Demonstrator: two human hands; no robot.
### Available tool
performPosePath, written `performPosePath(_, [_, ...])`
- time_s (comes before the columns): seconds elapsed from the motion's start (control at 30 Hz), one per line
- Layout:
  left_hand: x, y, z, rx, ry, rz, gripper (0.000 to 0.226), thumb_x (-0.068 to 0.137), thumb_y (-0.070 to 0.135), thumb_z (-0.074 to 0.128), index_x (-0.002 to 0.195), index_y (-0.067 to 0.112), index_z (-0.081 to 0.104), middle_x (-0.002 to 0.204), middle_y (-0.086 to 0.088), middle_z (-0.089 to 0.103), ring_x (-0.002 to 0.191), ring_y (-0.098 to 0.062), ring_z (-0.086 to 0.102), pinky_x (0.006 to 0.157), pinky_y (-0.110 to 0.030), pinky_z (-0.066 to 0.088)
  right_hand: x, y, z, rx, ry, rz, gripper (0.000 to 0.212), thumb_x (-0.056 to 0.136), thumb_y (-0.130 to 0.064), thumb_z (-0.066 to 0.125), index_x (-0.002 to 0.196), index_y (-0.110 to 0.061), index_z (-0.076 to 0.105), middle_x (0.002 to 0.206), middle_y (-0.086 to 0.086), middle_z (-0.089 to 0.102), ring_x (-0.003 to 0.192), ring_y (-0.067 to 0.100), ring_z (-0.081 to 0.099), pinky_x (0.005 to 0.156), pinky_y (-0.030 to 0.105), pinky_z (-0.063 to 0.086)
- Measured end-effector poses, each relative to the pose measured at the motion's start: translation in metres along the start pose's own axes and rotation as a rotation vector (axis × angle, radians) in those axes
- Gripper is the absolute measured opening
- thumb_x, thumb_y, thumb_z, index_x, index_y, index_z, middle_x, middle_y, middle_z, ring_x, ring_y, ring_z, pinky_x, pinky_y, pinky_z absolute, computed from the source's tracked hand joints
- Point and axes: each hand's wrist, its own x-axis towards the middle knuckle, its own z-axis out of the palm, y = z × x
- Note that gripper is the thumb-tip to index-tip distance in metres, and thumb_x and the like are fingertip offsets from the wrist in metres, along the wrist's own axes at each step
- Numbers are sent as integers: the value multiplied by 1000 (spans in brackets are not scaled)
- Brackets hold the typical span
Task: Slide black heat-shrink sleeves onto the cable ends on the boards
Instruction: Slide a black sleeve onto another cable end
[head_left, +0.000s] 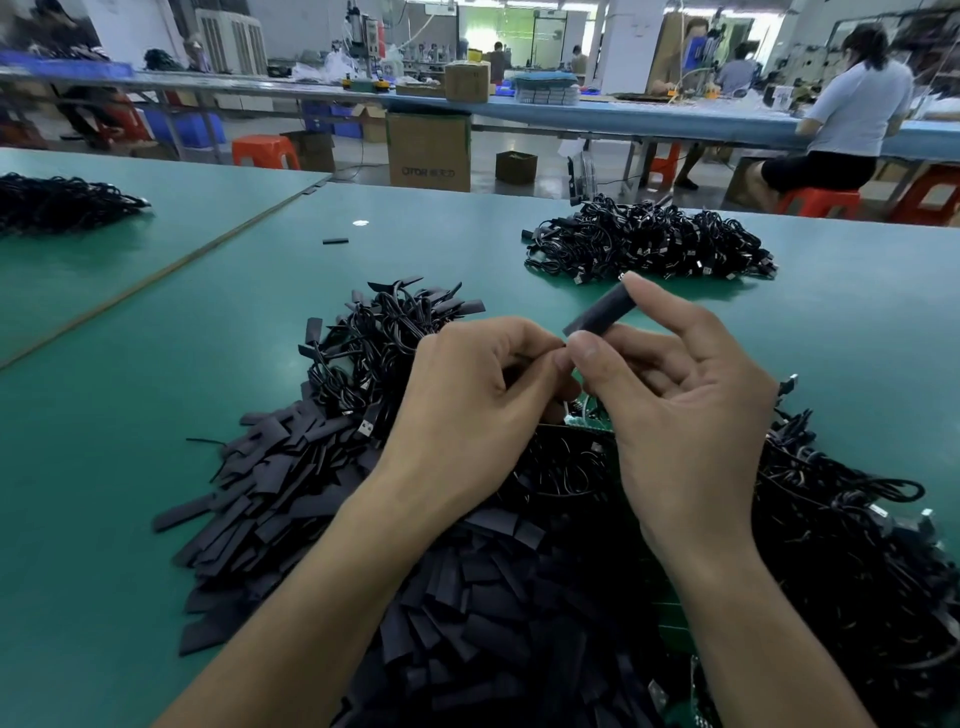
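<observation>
The right hand (670, 405) pinches a flat black heat-shrink sleeve (600, 310) between thumb and forefinger above the bench's near edge. The left hand (467, 410) pinches something at the sleeve's lower mouth, likely a cable end, hidden. Judging by this, threading is starting; next the sleeve's mouth must open and slide down toward the green circuit board (589, 418).

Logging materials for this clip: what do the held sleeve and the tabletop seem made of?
Sleeve in the right hand: matte black, probably thin flexible plastic, dull with no glare. Tabletop: green mat, perhaps rubber or vinyl, smooth, with a small lamp reflection.
</observation>
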Motion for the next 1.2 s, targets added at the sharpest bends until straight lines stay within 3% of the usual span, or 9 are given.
performPosePath(0.2, [0,-2,2,21,29,-7,15,96,20,66,85,16,76,67,6,73,61,-4,70,57,-22,55,2,-2,-1,-24,-55,9,48,82,-7,81,114,-38,63,87,-13,76,77,7,75,68,16,58])
performPosePath(0.37, [2,-2,0,5,-24,-51,13,95,20,67,86,15,76,70,5,75,61,-5,71,59,-19,55,3,-2,-5,-147,-84,-8,43,87,-22,74,117,-49,60,90,-15,76,81,8,74,78,32,61])
performPosePath(0.47, [2,-1,-2,8,-34,-48,12,94,18,68,87,14,76,70,5,75,60,-5,70,59,-19,55,3,-1,-5,-184,-93,-30,44,87,-28,70,126,-47,61,90,-17,76,83,6,74,81,33,60])
performPosePath(0.57, [2,0,-2,15,-27,-46,13,94,15,67,85,13,76,69,4,75,59,-4,70,58,-18,54,2,1,-4,-164,-83,-25,40,87,-28,70,120,-48,63,88,-17,76,83,6,74,83,36,60])
performPosePath(0.87, [1,0,-2,26,-101,-76,9,93,23,70,86,21,75,74,6,75,70,-8,72,70,-33,61,5,-1,-7,-86,-59,57,29,90,-14,73,104,-36,60,80,-7,75,67,9,70,59,17,52])
performPosePath(0.97, [2,-2,-7,120,-209,-120,11,86,34,77,90,25,73,79,8,74,75,-9,70,69,-26,58,8,-2,-10,-49,-35,76,27,90,-10,72,100,-29,55,83,-1,75,68,13,72,60,18,52])
performPosePath(1.07, [3,-7,-16,271,-312,-188,26,75,37,85,97,34,70,84,16,70,79,3,64,66,-10,48,11,-4,-13,-31,11,69,28,91,-8,70,97,-27,51,81,0,74,67,12,71,61,20,52])
performPosePath(1.2, [5,-13,-23,406,-356,-241,19,81,29,83,91,37,69,86,16,70,76,6,65,66,-11,47,13,-6,-18,-21,63,75,27,93,-7,67,97,-26,48,77,-4,74,66,13,70,60,21,52])
